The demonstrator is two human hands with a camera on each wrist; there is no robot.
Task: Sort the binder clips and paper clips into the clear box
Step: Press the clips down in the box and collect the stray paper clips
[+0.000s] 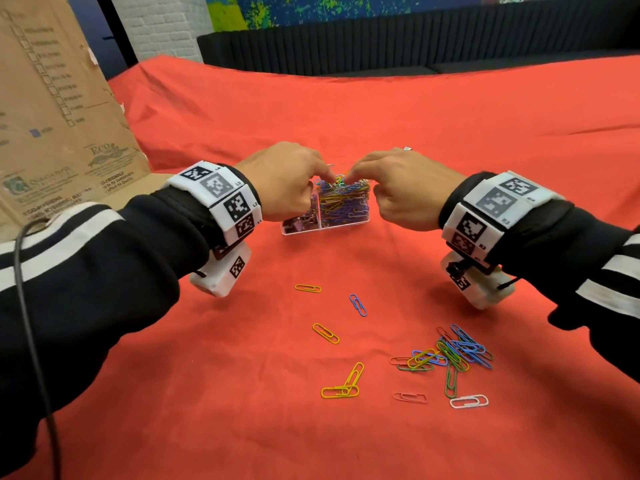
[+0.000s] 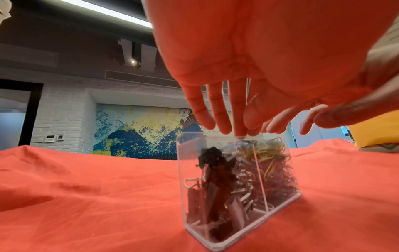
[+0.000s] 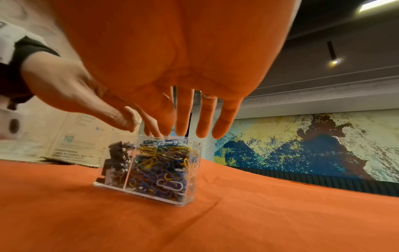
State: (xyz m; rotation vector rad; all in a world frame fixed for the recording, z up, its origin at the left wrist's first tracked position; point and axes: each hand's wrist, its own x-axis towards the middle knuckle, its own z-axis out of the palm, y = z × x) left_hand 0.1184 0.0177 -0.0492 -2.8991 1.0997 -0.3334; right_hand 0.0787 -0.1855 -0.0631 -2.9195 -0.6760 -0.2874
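The clear box (image 1: 346, 221) stands mid-table on the red cloth, split into two compartments. Its left one holds black binder clips (image 1: 300, 221), its right one a heap of coloured paper clips (image 1: 343, 202) up to the rim. Both hands hover over the right compartment. My left hand (image 1: 322, 174) and right hand (image 1: 353, 175) touch the top of the heap with straight fingers. The left wrist view shows the left hand's fingertips (image 2: 239, 131) on the clips at the box (image 2: 183, 179) rim. In the right wrist view, the right hand's fingers (image 3: 185, 122) point down over the box (image 3: 195, 170).
Loose paper clips lie on the cloth near me: a tangled pile (image 1: 450, 351) at the right, a yellow pair (image 1: 343, 386), single blue (image 1: 357, 304), orange (image 1: 307, 288) and white (image 1: 469, 401) ones. A cardboard box (image 1: 52, 116) stands at the left. A black bench (image 1: 381, 46) runs behind the table.
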